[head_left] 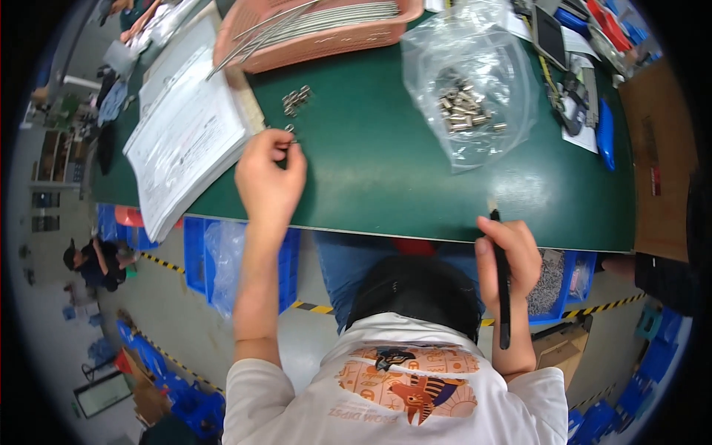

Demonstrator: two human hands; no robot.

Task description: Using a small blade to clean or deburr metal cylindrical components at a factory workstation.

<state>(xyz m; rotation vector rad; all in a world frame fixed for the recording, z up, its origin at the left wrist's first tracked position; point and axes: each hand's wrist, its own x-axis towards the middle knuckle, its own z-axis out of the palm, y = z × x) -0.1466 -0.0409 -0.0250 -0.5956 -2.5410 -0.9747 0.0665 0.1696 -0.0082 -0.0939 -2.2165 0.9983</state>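
Nearest the camera, at the lower centre of the frame, is a white short-sleeved T-shirt with an orange printed panel (297, 389), worn by the person, with black fabric (415, 297) at the waist. The left hand (268, 182), left of centre, is raised over the dark green flat tabletop (356, 178); its fingers are curled, thumb and forefinger pinched on a small silver metal piece (292, 140), of which little shows. Just above it lies a small cluster of silver metal parts (297, 100). The right hand (517, 256), right of the lower centre, grips a slim black stick-like tool with a pale tip (503, 289) near the table's front edge, fingers closed about the shaft and the tip directed up the frame. At upper right of centre, a clear plastic bag (512, 89) contains short silver metal cylinders (466, 117). A salmon-pink plastic basket (334, 50) at the top holds long thin silver metal rods (352, 16). A thick stack of white printed sheets (189, 141) occupies the upper left. A brown cardboard box (660, 119) stands at the right edge of the tabletop.
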